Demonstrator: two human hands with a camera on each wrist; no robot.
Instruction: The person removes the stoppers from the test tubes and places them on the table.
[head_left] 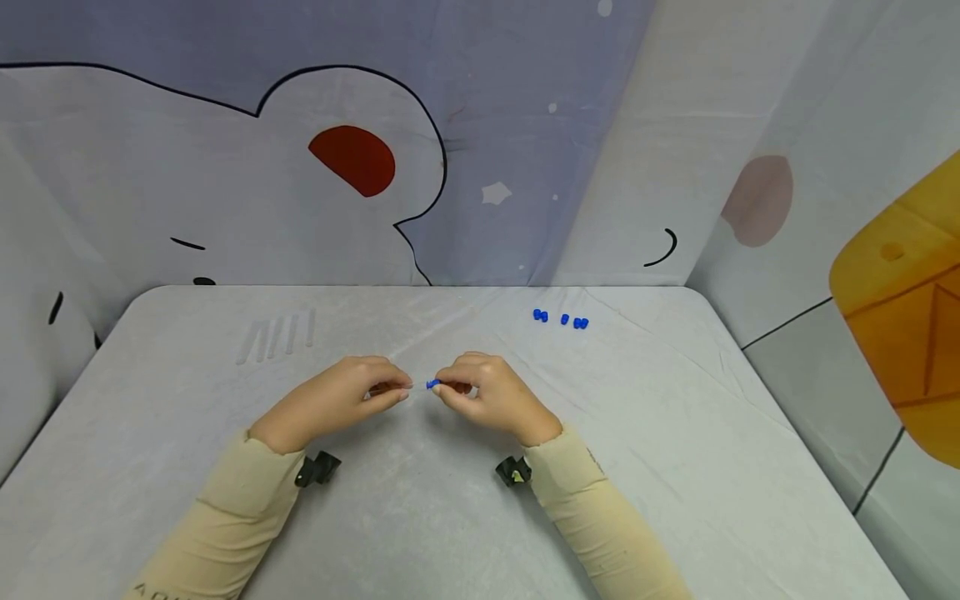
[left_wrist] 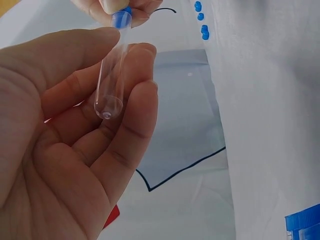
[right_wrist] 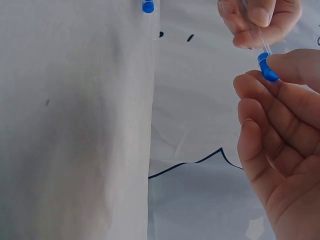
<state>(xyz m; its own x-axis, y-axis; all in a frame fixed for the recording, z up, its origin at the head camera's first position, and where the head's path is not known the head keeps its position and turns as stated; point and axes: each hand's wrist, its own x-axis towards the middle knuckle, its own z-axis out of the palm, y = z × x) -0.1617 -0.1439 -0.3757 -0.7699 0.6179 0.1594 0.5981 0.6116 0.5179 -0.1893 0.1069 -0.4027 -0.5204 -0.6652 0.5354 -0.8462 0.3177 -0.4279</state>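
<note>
In the head view my left hand [head_left: 356, 390] and right hand [head_left: 491, 392] meet over the middle of the table. A clear, round-bottomed test tube [left_wrist: 111, 85] is held between the left thumb and fingers, its closed end toward the palm. My right hand pinches a small blue cap [right_wrist: 267, 70] between thumb and index finger, right at the tube's mouth. From the left wrist view, the cap's lower part appears inside the tube's mouth. The right hand's other fingers [right_wrist: 255, 145] are loosely bent below the cap.
Several clear tubes [head_left: 291, 333] lie side by side at the table's back left. Several blue caps [head_left: 565, 319] sit at the back right. A blue-topped clear object [left_wrist: 302, 222] enters the left wrist view's lower corner. A printed cloth [head_left: 525, 150] stands behind the table [head_left: 420, 500].
</note>
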